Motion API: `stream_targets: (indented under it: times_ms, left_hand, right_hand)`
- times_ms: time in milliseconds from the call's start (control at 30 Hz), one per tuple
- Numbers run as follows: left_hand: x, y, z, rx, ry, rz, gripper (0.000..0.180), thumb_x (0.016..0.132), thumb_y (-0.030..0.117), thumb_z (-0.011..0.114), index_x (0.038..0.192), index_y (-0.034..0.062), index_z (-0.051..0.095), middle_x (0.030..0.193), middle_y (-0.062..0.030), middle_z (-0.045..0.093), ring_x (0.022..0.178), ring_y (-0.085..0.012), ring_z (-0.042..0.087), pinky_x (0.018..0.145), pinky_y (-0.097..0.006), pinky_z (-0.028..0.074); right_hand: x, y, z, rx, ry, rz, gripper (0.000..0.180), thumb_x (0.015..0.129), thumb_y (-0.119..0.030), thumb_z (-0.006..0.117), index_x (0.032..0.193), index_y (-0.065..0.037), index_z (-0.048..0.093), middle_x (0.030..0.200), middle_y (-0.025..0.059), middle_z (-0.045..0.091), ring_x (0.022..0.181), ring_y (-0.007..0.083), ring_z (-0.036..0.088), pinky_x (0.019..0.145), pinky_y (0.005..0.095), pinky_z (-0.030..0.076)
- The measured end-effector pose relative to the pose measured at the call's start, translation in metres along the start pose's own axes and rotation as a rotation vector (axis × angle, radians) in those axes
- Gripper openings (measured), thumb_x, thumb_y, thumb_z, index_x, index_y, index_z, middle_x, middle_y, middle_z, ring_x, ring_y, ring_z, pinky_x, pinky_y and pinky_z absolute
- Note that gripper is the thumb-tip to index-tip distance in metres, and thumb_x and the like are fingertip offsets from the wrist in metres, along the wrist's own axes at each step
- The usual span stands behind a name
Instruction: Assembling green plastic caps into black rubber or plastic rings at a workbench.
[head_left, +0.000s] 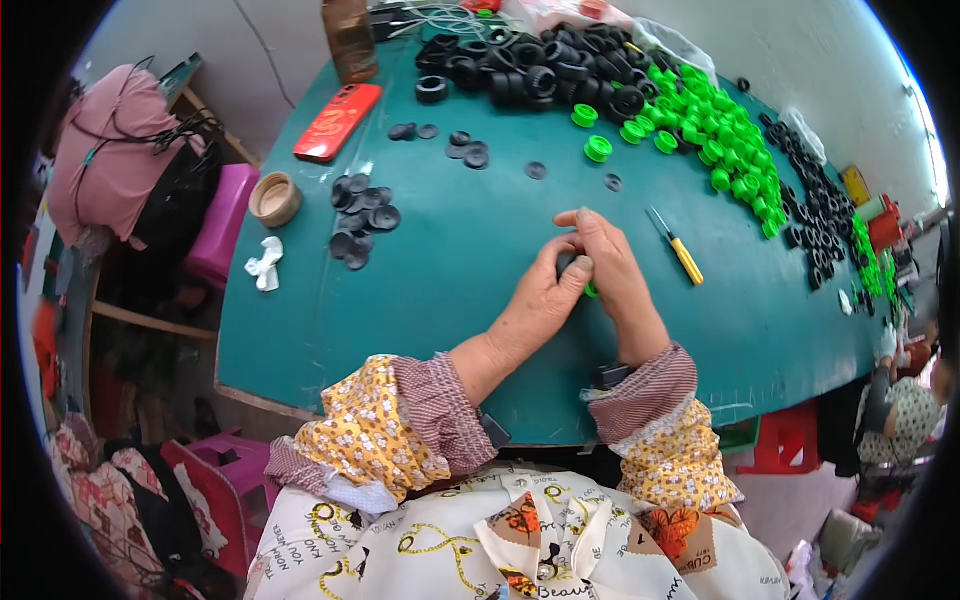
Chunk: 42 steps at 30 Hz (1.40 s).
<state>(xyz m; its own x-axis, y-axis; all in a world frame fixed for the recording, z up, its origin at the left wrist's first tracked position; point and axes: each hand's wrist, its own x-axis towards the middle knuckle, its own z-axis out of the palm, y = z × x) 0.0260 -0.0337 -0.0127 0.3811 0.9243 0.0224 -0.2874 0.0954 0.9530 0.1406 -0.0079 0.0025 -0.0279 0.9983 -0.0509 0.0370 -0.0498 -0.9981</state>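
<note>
Over the front middle of the table, my left hand (532,305) and my right hand (622,283) come together, their fingers closed around one small part. Bits of black and a green edge (591,290) show between them, like a green wheel hub with a black tyre; most of it is covered by the fingers. To the right of my right hand lies a screwdriver (685,258) with a yellow handle. Beyond the hands are loose black discs (536,171), and two green hubs (598,149) sit farther back.
Black tyres (540,80) and green hubs (735,150) are heaped along the far edge. Small black rings (815,220) spread at the right. On the left are a red phone (338,122), a tape roll (275,199), crumpled tissue (265,264) and piled black discs (358,218). Another person (900,400) works at far right.
</note>
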Motion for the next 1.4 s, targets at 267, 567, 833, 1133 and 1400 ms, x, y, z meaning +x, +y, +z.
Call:
stream_targets:
  times_ms: [267,567,833,1133,1400]
  left_hand:
    - [0.006,-0.006,0.007,0.130,0.032,0.092,0.066,0.074,0.035,0.068,0.117,-0.0038,0.037,0.109,-0.0122,0.047,0.100,-0.0166,0.045,0.087,-0.029,0.039]
    - [0.003,-0.010,0.001,0.117,-0.016,0.179,0.055,0.081,0.039,0.059,0.112,-0.0006,0.039,0.102,-0.0108,0.047,0.094,-0.0177,0.047,0.083,-0.030,0.041]
    - [0.006,-0.016,0.005,0.139,-0.061,0.211,0.058,0.082,0.042,0.056,0.116,-0.0009,0.035,0.109,-0.0129,0.044,0.104,-0.0196,0.044,0.090,-0.031,0.037]
    - [0.002,0.007,0.002,0.016,-0.070,0.029,0.063,0.084,0.053,0.045,0.119,0.0001,0.037,0.106,-0.0093,0.048,0.097,-0.0129,0.045,0.081,-0.027,0.039]
    - [0.004,0.002,0.001,-0.019,-0.040,0.039,0.056,0.086,0.044,0.049,0.118,-0.0001,0.038,0.106,-0.0078,0.049,0.096,-0.0108,0.045,0.081,-0.024,0.038]
  right_hand:
    - [-0.001,-0.010,-0.010,-0.454,-0.103,-0.393,0.033,0.092,-0.027,0.037,0.092,0.000,0.056,0.080,0.0047,0.055,0.070,0.0101,0.050,0.064,0.0251,0.041]
    - [-0.006,-0.014,0.000,0.127,-0.055,0.036,0.040,0.087,-0.037,0.046,0.093,0.001,0.057,0.081,0.0086,0.057,0.074,0.0133,0.052,0.066,0.0245,0.043]
    - [-0.005,-0.014,0.002,0.035,0.067,0.088,0.052,0.088,-0.047,0.040,0.086,0.001,0.059,0.064,0.0051,0.056,0.061,0.0107,0.049,0.061,0.0229,0.041]
    - [0.009,-0.008,-0.001,-0.192,0.068,0.002,0.050,0.091,-0.038,0.031,0.078,0.000,0.062,0.063,0.0036,0.050,0.061,0.0116,0.045,0.057,0.0264,0.037]
    - [0.019,-0.009,0.004,-0.254,0.036,0.025,0.059,0.090,-0.050,0.031,0.079,0.000,0.061,0.053,0.0005,0.047,0.053,0.0104,0.043,0.052,0.0256,0.034]
